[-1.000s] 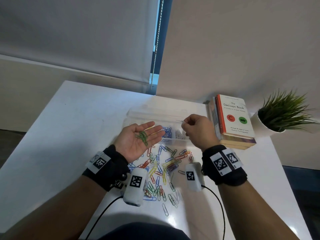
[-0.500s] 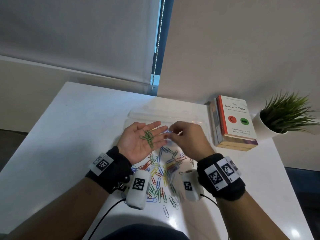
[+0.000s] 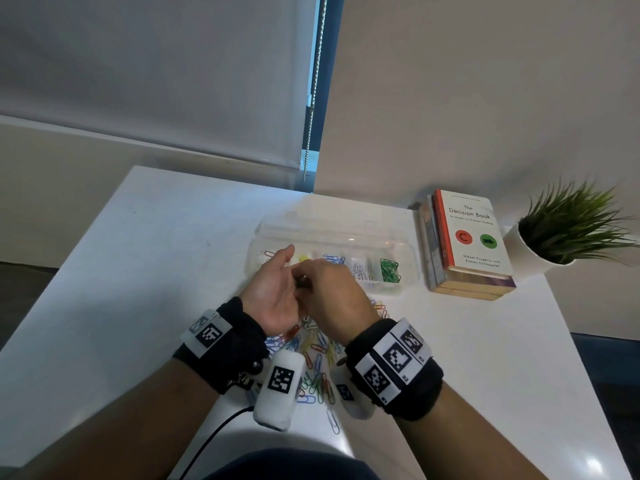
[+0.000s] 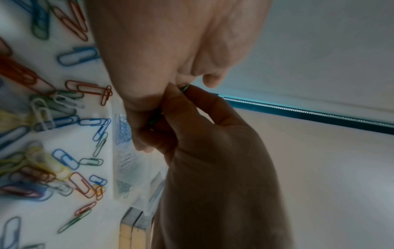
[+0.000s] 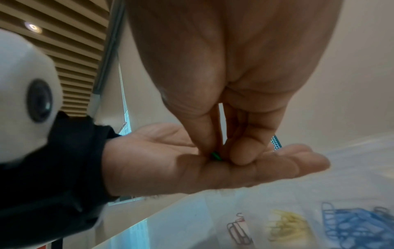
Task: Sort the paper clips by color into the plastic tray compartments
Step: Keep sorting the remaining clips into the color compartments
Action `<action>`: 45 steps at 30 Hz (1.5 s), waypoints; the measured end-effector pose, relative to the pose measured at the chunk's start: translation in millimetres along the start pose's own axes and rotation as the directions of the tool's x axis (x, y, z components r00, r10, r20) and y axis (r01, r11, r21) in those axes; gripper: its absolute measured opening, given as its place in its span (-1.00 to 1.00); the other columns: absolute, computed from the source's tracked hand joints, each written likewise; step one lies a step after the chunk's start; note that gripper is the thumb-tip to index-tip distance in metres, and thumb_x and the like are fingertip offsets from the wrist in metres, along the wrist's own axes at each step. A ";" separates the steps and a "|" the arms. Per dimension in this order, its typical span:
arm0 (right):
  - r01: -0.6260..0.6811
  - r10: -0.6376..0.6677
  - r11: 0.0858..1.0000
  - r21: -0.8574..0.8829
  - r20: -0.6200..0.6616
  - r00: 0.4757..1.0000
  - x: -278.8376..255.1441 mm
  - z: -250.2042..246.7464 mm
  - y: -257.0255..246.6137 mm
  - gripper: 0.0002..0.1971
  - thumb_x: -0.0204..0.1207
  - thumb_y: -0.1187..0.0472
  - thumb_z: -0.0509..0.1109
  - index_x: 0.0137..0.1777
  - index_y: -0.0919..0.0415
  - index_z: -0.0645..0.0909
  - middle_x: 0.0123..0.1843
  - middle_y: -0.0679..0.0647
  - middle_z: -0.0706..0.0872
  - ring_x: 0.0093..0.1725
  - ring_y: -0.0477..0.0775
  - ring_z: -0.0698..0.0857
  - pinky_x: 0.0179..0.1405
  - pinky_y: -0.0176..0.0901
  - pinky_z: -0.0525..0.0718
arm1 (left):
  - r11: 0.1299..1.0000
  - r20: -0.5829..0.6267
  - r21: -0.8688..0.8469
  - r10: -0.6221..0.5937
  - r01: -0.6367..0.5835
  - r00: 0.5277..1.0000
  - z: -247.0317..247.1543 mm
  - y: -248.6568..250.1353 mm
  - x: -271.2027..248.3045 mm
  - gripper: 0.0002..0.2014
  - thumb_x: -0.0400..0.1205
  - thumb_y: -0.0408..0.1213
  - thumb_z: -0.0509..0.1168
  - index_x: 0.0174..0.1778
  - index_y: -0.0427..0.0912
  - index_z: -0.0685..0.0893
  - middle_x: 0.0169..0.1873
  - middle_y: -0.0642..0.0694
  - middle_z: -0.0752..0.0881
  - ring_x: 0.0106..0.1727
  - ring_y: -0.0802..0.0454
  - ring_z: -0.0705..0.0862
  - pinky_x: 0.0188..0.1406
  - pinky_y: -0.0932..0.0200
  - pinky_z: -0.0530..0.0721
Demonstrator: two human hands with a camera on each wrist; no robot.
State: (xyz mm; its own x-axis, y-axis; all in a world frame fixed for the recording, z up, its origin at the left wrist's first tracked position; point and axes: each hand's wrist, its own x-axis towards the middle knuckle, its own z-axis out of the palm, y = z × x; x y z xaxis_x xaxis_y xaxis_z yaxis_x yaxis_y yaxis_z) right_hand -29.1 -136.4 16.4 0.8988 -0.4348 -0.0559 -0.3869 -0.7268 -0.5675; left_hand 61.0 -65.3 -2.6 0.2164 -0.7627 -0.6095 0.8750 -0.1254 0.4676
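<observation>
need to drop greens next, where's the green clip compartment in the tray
In the head view, the green clips fill the far-right compartment of the plastic tray, nearest the books, beside the white clips.

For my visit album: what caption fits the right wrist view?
Right hand pinches green paper clips off the flat left palm, above the clear plastic tray.

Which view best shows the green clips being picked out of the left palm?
The right wrist view: the right hand pinches the green clips against the flat left hand. The left wrist view shows only a green sliver between fingers. In the head view the right hand hides them.
</observation>
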 end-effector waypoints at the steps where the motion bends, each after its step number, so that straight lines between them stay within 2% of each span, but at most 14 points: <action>1: -0.007 0.007 1.000 0.003 -0.001 1.000 0.4 -0.5 2.1 -0.71 0.44 0.38 0.28 0.11 0.15 0.68 0.00 0.18 0.73 -0.05 0.15 0.70 -0.06 -0.03 0.66 | 1.000 0.011 0.006 -0.004 0.004 1.000 2.0 -0.7 0.1 -0.41 0.73 0.12 -0.02 0.14 -0.34 0.68 -0.02 -0.27 0.76 -0.02 -0.09 0.73 0.06 0.07 0.60; 4: -0.040 0.043 0.998 0.057 -0.040 0.998 -0.1 -3.1 9.0 -0.74 0.46 0.37 0.26 0.06 0.16 0.70 -0.06 0.14 0.78 -0.13 0.07 0.68 -0.20 -0.18 0.54 | 0.999 0.058 0.032 0.001 -0.003 0.998 8.3 -1.5 -0.6 -0.40 0.74 0.10 -0.04 -0.05 -0.33 0.75 -0.09 -0.25 0.75 -0.04 -0.09 0.70 0.05 0.06 0.58; 6: -0.078 0.090 0.988 0.132 -0.087 0.992 -0.7 -5.9 16.8 -0.81 0.48 0.36 0.31 0.01 0.17 0.70 -0.12 0.12 0.78 -0.20 0.01 0.63 -0.24 -0.24 0.49 | 0.999 0.087 0.042 -0.003 -0.001 0.996 10.9 -0.3 -0.4 -0.41 0.75 0.10 -0.07 0.08 -0.35 0.68 -0.13 -0.23 0.73 -0.08 -0.09 0.70 0.03 0.04 0.61; 8: -0.115 0.142 0.964 0.238 -0.100 0.985 -1.9 -8.7 25.4 -0.87 0.47 0.33 0.37 -0.04 0.17 0.69 -0.19 0.09 0.77 -0.21 0.06 0.67 -0.18 -0.13 0.62 | 0.998 0.094 0.055 -0.008 0.003 0.996 11.9 0.2 -0.7 -0.42 0.74 0.10 -0.07 0.23 -0.35 0.60 -0.12 -0.22 0.72 -0.10 -0.10 0.70 -0.01 0.01 0.68; 13: -0.207 0.289 0.870 0.447 -0.124 0.949 -6.9 -27.0 47.6 -0.93 0.46 0.33 0.44 -0.15 0.14 0.68 -0.31 0.07 0.72 -0.33 0.03 0.65 -0.27 -0.06 0.65 | 0.986 0.079 0.169 -0.005 -0.009 0.997 6.5 2.5 0.3 -0.50 0.73 0.02 0.03 0.37 -0.28 0.56 0.29 -0.35 0.67 0.25 -0.25 0.68 0.30 -0.11 0.59; 16: -0.283 0.369 0.894 0.347 -0.214 0.905 -7.9 -48.9 75.4 -0.94 0.50 0.29 0.41 -0.14 0.12 0.66 -0.24 0.02 0.74 -0.25 0.02 0.66 -0.22 -0.11 0.68 | 0.980 0.047 0.199 0.008 -0.017 0.999 -3.3 5.6 -0.4 -0.60 0.71 -0.07 0.10 0.33 -0.24 0.60 0.29 -0.30 0.68 0.31 -0.27 0.66 0.35 -0.14 0.56; 19: -0.403 0.430 0.903 0.149 -0.309 0.848 -4.6 -68.0 97.9 -0.91 0.56 0.27 0.36 0.00 0.17 0.69 -0.15 -0.04 0.67 -0.17 -0.03 0.60 -0.32 -0.37 0.48 | 0.979 0.050 0.204 0.012 -0.022 0.999 -11.4 7.5 -2.3 -0.62 0.68 -0.10 0.13 0.29 -0.21 0.62 0.25 -0.27 0.72 0.32 -0.25 0.65 0.38 -0.15 0.52; 24: -0.496 0.475 0.867 -0.046 -0.227 0.850 7.6 -65.9 115.5 -0.83 0.54 0.34 0.33 0.07 0.22 0.70 0.00 0.12 0.76 -0.16 0.01 0.60 -0.32 -0.31 0.43 | 0.964 0.057 0.254 0.065 -0.077 0.996 -14.4 14.0 -7.9 -0.65 0.69 -0.12 0.12 0.28 -0.20 0.63 0.24 -0.26 0.73 0.26 -0.23 0.69 0.28 -0.10 0.59; 28: -0.519 0.500 0.852 -0.061 -0.197 0.843 5.8 -65.2 111.3 -0.77 0.54 0.31 0.35 0.17 0.19 0.68 0.08 0.15 0.76 -0.09 0.07 0.66 -0.12 -0.19 0.59 | 0.915 0.068 0.371 0.144 -0.158 0.987 -17.9 17.9 -16.0 -0.69 0.72 -0.15 0.12 0.26 -0.18 0.64 0.19 -0.23 0.76 0.20 -0.19 0.73 0.18 -0.04 0.65; 32: -0.421 0.398 0.903 -0.088 -0.199 0.896 -11.7 -60.7 75.7 -0.77 0.59 0.22 0.34 0.22 0.14 0.65 0.13 0.08 0.73 -0.02 0.04 0.66 0.00 -0.14 0.63 | 0.745 0.051 0.610 0.306 -0.272 0.951 -22.4 17.0 -22.7 -0.77 0.62 -0.13 0.30 0.14 -0.09 0.70 0.07 -0.13 0.80 0.14 -0.11 0.75 0.24 -0.07 0.62; 35: -0.243 0.246 0.969 -0.042 0.113 0.963 -29.1 -38.3 39.1 -0.69 0.54 0.14 0.43 0.28 0.08 0.62 0.22 0.03 0.69 0.04 -0.06 0.62 0.04 -0.20 0.57 | 0.644 0.059 0.711 0.346 -0.283 0.936 -31.6 15.0 -26.4 -0.77 0.57 -0.11 0.32 0.12 -0.02 0.70 0.03 -0.04 0.80 0.09 -0.01 0.75 0.25 -0.06 0.62; 38: -0.044 0.111 0.981 -0.187 0.370 0.923 -30.5 1.2 21.8 -0.37 0.40 0.07 0.54 0.47 -0.09 0.44 0.44 0.05 0.47 0.33 0.09 0.50 0.26 0.04 0.57 | 0.627 0.045 0.729 0.356 -0.274 0.933 -36.8 14.2 -32.1 -0.68 0.43 -0.04 0.28 0.07 0.01 0.70 0.00 -0.03 0.81 0.04 0.00 0.75 0.17 -0.02 0.64; 41: 0.095 0.087 0.923 -0.372 0.443 0.893 -27.4 35.7 17.6 -0.13 0.30 0.09 0.59 0.53 -0.28 0.19 0.45 0.10 0.29 0.35 0.24 0.36 0.17 0.26 0.60 | 0.643 0.023 0.718 0.361 -0.267 0.932 -41.0 13.8 -37.8 -0.67 0.40 -0.04 0.28 0.05 0.00 0.71 0.02 -0.07 0.80 0.01 0.02 0.73 0.05 0.09 0.67; 45: 0.154 0.009 0.897 -0.415 0.365 0.931 -24.2 55.1 16.3 -0.45 0.53 0.22 0.35 0.45 -0.24 0.33 0.27 0.14 0.37 0.27 0.29 0.40 0.05 0.31 0.63 | 0.657 -0.003 0.717 0.336 -0.232 0.942 -49.2 10.2 -39.5 -0.76 0.51 -0.15 0.37 0.08 -0.05 0.71 0.03 -0.11 0.79 -0.03 0.04 0.72 -0.07 0.20 0.65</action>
State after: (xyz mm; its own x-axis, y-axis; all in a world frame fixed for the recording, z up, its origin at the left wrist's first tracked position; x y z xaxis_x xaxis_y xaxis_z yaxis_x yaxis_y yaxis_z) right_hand -45.8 -108.5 -36.8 0.9084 -0.2174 -0.3572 -0.2943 -0.9392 -0.1769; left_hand 82.6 -5.3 -5.2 0.4996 -0.7582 -0.4188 0.2146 -0.3601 0.9079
